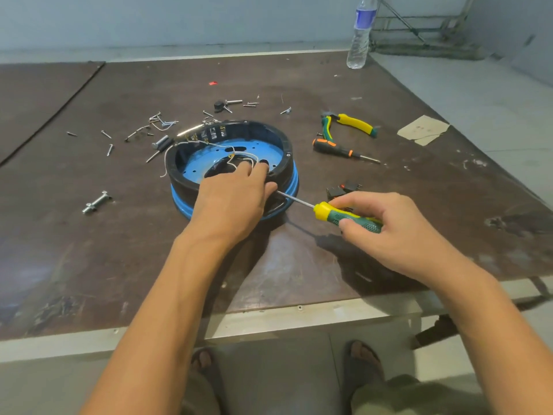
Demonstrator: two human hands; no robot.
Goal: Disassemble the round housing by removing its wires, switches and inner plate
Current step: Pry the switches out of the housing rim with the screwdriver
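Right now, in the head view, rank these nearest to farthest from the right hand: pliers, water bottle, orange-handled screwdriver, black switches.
1. The black switches, just beyond the right hand.
2. The orange-handled screwdriver, farther back.
3. The pliers, just behind it.
4. The water bottle, far table edge.

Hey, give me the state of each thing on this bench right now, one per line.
round housing: open-topped, rim held by left hand
wires: loose inside, one trailing over rim
switches: out, lying beside housing
green screwdriver: gripped by right hand, tip at housing side
orange screwdriver: lying idle
pliers: lying, handles spread
water bottle: upright
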